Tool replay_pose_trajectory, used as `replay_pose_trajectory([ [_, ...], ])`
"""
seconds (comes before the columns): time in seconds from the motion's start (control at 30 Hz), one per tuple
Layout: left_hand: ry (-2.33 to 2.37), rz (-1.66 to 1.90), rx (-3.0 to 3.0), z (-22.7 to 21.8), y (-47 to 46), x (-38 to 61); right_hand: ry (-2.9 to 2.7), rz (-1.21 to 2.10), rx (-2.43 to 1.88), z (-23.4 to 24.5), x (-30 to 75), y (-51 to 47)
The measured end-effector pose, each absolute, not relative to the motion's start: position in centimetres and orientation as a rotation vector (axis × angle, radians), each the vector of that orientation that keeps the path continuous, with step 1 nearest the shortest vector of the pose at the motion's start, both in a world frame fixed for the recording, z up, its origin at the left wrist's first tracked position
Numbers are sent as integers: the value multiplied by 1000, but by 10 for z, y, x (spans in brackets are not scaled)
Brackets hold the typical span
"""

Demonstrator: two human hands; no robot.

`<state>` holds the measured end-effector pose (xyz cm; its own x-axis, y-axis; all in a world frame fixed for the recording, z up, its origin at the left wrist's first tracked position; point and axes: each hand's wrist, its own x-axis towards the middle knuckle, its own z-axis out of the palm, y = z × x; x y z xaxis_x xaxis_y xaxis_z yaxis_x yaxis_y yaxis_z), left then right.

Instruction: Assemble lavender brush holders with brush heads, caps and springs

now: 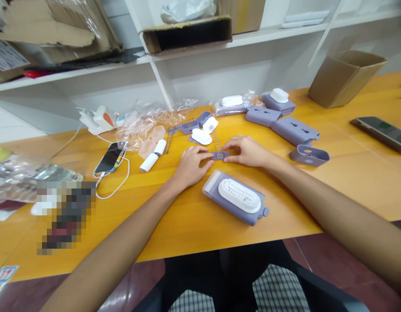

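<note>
Both my hands rest on the orange table [194, 221] around a small flat purple part [220, 155]. My left hand [190, 164] pinches its left end, fingers curled. My right hand [247, 151] pinches its right end. Just in front of the hands lies an assembled purple case with a white oval brush [237, 197] on top. Behind the hands lie white oval caps [203, 132], small purple pieces [195, 123] and a thin spring [216, 141].
Purple housings [285, 125] and an open purple shell [309, 155] lie to the right. A phone with white cable [109, 158], a white roller [153, 156] and clear bags [148, 119] are left. Another phone [382, 132] and a cardboard box [345, 78] sit far right. Shelves stand behind.
</note>
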<state>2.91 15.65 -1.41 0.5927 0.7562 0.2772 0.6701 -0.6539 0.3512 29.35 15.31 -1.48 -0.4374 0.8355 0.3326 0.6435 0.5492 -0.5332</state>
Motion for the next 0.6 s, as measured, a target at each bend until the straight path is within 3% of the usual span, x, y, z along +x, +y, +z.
replay_pose_trajectory([
  [0.6, 1233, 385, 2665, -9, 171, 10, -2337, 278, -1402, -20, 310, 151],
])
